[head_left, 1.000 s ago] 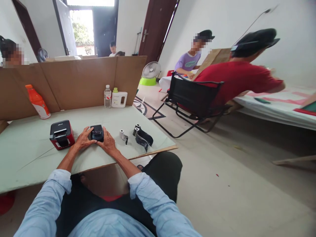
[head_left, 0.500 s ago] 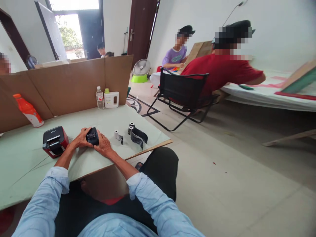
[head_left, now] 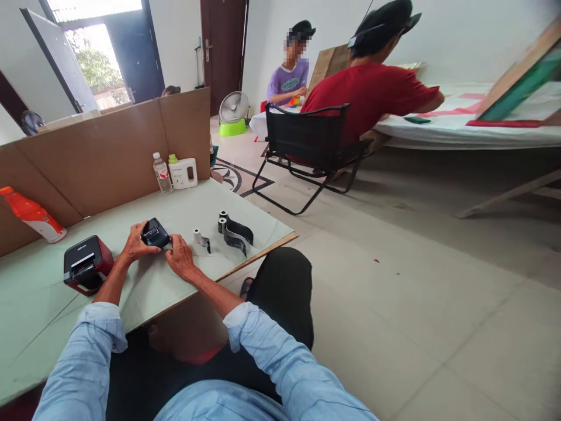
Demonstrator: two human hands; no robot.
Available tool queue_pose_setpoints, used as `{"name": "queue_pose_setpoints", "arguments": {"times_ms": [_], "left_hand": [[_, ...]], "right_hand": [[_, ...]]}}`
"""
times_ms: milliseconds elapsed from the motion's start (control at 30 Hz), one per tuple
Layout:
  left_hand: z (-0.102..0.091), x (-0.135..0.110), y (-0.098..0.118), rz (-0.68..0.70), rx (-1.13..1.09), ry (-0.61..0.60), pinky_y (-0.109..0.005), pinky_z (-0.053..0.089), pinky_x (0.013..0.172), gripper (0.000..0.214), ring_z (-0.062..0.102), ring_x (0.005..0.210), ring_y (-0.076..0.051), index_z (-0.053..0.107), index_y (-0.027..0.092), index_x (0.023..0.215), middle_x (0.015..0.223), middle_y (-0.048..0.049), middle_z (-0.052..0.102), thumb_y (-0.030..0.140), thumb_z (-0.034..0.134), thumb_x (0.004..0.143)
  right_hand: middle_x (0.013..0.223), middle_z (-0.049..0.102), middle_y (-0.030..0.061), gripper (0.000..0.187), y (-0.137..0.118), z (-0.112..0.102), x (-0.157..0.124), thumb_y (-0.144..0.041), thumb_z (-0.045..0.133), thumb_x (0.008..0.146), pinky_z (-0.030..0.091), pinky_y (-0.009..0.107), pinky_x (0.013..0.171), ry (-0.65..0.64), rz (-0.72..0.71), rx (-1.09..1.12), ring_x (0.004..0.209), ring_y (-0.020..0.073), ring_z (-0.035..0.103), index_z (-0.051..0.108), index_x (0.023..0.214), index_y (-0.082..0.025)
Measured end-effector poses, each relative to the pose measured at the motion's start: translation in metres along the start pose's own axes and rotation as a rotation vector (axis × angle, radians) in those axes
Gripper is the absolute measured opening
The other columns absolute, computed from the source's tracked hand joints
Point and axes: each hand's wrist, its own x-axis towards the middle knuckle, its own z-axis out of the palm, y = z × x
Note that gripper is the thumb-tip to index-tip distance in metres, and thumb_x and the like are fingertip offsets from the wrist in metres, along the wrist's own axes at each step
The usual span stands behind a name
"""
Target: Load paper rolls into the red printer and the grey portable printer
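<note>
A small black device with a dark window on top, like a portable receipt printer (head_left: 155, 233), is tilted just over the table. Its left side is gripped between the thumb and fingers of my left hand (head_left: 137, 241). My right hand (head_left: 180, 255) is closed in a pinch at the device's lower right corner; what lies between those fingertips is too small to make out. A larger black and red label printer (head_left: 88, 264) stands beside my left forearm. To the right of my hands are a small white paper roll (head_left: 200, 238) and two black-patterned rolls (head_left: 224, 222) with strips uncurled.
The pale tabletop (head_left: 144, 292) ends at a wooden edge on the right. Along a cardboard screen (head_left: 123, 140) stand a water bottle (head_left: 162, 174), a white jug (head_left: 184, 173) and a leaning orange bottle (head_left: 33, 215). Two people sit at another table; a black folding chair (head_left: 307, 137) holds one.
My right hand has gone from holding the device's side to a pinch at its lower corner. My left hand keeps its hold, and the device now tilts. The view has shifted right.
</note>
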Motion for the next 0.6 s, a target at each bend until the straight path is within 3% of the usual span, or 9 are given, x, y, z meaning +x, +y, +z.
{"name": "queue_pose_setpoints", "arguments": {"times_ms": [133,367,500,600], "left_hand": [[0.008,0.031,0.011,-0.005,0.037,-0.007,-0.058,0.04,0.126,0.117,0.051,0.141,-0.041,0.05,0.02,0.154,0.14,-0.0135,0.055,0.051,0.098,0.051],[0.044,0.079,0.037,0.024,-0.023,-0.072,-0.056,0.037,0.128,0.125,0.049,0.142,-0.04,0.049,0.016,0.154,0.147,-0.0158,0.048,0.048,0.101,0.045],[0.063,0.094,0.05,0.033,-0.037,-0.115,-0.054,0.038,0.129,0.125,0.049,0.143,-0.04,0.048,0.016,0.156,0.15,-0.0164,0.046,0.043,0.101,0.046],[0.066,0.094,0.054,0.036,-0.025,-0.175,-0.053,0.036,0.13,0.128,0.047,0.147,-0.041,0.044,0.011,0.159,0.154,-0.0199,0.046,0.041,0.101,0.048]], "right_hand": [[0.118,0.07,0.0112,0.036,-0.002,-0.004,0.001,-0.005,0.051,0.085,0.054,0.037,0.093,-0.008,0.051,-0.046,0.108,0.0253,0.066,0.063,0.116,-0.019],[0.104,0.075,0.0082,0.023,-0.006,-0.009,-0.001,-0.007,0.055,0.087,0.051,0.035,0.089,-0.167,-0.056,-0.147,0.103,0.0261,0.066,0.07,0.095,-0.023],[0.103,0.075,0.0088,0.022,-0.006,-0.009,-0.002,-0.007,0.057,0.088,0.051,0.034,0.088,-0.183,-0.053,-0.161,0.102,0.0257,0.067,0.072,0.093,-0.023],[0.104,0.076,0.0084,0.022,-0.004,-0.011,-0.003,-0.007,0.057,0.089,0.051,0.033,0.088,-0.184,-0.03,-0.122,0.103,0.0251,0.066,0.072,0.093,-0.023]]}}
